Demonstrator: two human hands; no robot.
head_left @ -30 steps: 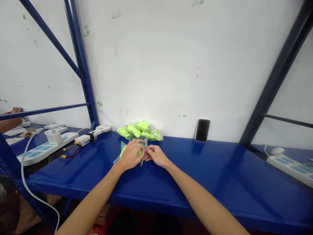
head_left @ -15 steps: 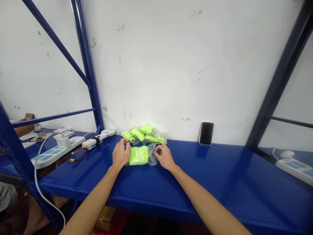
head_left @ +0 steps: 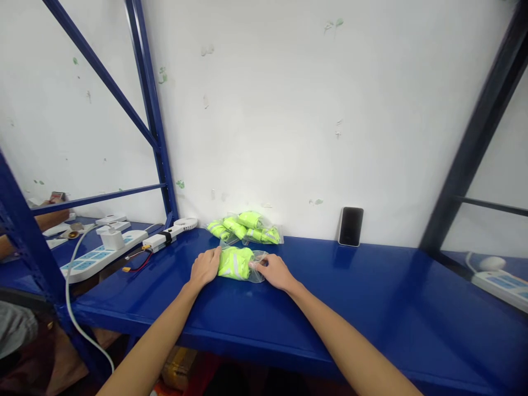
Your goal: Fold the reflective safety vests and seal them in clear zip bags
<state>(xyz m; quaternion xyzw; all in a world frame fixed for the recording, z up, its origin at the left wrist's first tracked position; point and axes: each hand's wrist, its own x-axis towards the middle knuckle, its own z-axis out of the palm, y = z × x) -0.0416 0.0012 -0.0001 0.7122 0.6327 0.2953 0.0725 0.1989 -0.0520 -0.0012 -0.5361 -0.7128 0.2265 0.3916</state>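
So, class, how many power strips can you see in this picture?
2. One white power strip lies on the bench at the far left, a charger plugged into it. Another power strip sits at the far right edge, partly cut off. More may be hidden.

A dark phone (head_left: pixel 350 226) leans upright against the white wall (head_left: pixel 289 110). On the blue worktop (head_left: pixel 371 297), left, lie a white power strip (head_left: pixel 97 256) and small fan (head_left: pixel 185 223).

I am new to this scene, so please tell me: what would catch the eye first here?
The neon-yellow bundle in a clear bag, mid-shelf, between the left hand and the right hand. Behind it, a pile of similar bagged bundles lies against the wall. A black phone leans on the wall to the right.
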